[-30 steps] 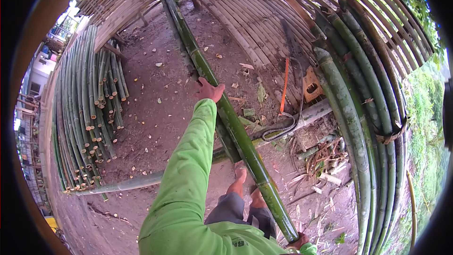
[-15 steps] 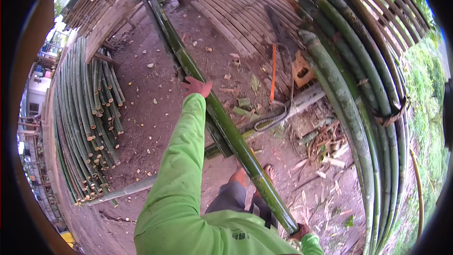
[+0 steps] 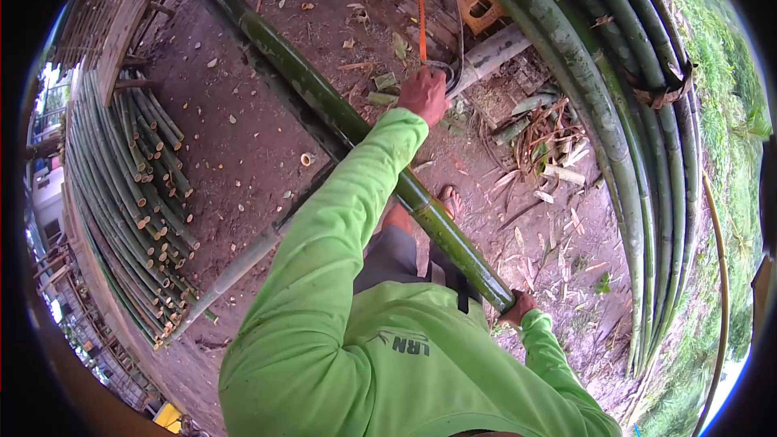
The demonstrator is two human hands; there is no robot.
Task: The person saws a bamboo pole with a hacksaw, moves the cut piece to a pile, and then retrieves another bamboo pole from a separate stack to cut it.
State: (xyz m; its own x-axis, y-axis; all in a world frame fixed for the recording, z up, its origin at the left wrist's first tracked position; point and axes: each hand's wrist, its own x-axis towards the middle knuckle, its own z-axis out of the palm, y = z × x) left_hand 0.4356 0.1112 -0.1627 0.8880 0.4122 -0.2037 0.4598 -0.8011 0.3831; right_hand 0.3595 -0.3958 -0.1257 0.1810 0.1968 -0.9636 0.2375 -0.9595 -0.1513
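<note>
A long green bamboo pole [image 3: 307, 78] runs slantwise from the upper left down to my waist, over a second, darker pole. My right hand [image 3: 520, 307] is closed around its near end at my side. My left arm reaches across above the pole. Beyond it, my left hand [image 3: 425, 97] is closed at the handle of a bow saw with an orange blade [image 3: 421, 12] and a thin grey curved frame. The blade points away from me. My palm and some fingers are hidden from view.
A bundle of bamboo poles [image 3: 129, 186] lies at left. Thicker bamboo poles [image 3: 558, 40] are tied together at right. A grey crossing pole [image 3: 235, 279] lies under the green one. An orange hollow block [image 3: 477, 4], wood scraps [image 3: 558, 142] and chips lie on the dirt.
My left hand has let go of the bamboo pole and moved right to the bow saw's handle. My right hand still holds the pole's end. The camera view has shifted.
</note>
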